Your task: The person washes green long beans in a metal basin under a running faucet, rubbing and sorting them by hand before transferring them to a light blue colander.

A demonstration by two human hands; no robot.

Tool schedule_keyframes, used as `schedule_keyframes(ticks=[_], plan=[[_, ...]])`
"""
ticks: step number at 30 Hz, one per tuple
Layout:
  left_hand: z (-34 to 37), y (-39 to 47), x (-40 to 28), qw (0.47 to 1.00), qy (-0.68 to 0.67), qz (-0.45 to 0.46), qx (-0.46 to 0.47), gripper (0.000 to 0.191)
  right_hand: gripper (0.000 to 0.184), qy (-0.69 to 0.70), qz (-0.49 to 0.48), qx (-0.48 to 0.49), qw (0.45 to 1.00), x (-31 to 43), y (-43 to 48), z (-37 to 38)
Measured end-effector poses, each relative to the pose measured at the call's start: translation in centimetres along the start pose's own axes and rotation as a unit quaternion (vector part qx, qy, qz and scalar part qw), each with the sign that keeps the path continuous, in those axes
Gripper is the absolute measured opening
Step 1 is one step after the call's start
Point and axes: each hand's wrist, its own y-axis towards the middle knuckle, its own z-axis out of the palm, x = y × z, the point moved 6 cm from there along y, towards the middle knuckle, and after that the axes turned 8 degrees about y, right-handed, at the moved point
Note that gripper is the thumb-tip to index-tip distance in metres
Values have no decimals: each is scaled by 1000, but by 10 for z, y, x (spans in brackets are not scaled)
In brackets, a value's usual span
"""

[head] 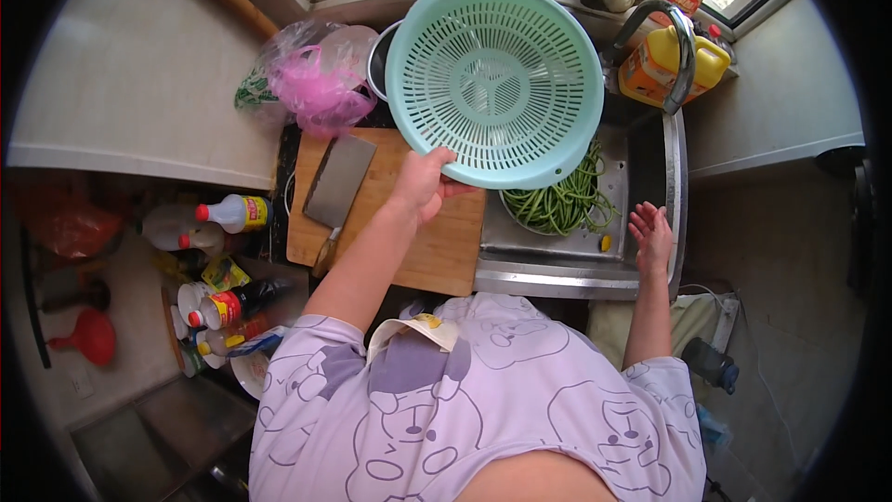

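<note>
A round, pale green plastic colander (488, 87) is held by its near rim in my left hand (421, 185), thumb on the inside. It is tilted so its slotted inside faces me, and it hides part of the sink. Below its edge, long green beans (557, 202) fill a bowl in the stainless steel sink (613, 178); some hang over the rim. My right hand (651, 233) is empty with fingers apart, near the sink's right wall. A small yellow object (605, 243) lies on the sink floor near the beans.
A cleaver (341, 181) lies on the wooden cutting board (446, 244), left of the sink. Behind it are pink and clear plastic bags (324, 87). A curved faucet (686, 59) and a yellow jug (651, 66) stand at the back right. Several bottles (237, 214) stand at left.
</note>
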Motion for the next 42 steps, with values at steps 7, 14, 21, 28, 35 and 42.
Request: schedule_keyframes(ticks=[7,14,21,28,35,42], plan=[[-58,70,-55,992,-100,-3,-75,30,34,-70,56,25,996,-30,-10,13],[-77,97,-42,980,-170,-14,-106,33,31,-176,64,111,976,-3,-29,62],[-80,93,-37,987,-156,10,-31,40,35,-197,-50,246,948,109,-80,134],[-36,56,18,999,-24,-40,-23,55,32,-499,-39,101,860,9,19,81],[16,36,109,839,509,165,100,33,24,-556,-224,72,797,-107,13,129],[11,16,131,824,517,157,170,29,16,-576,-239,42,781,-73,19,132]])
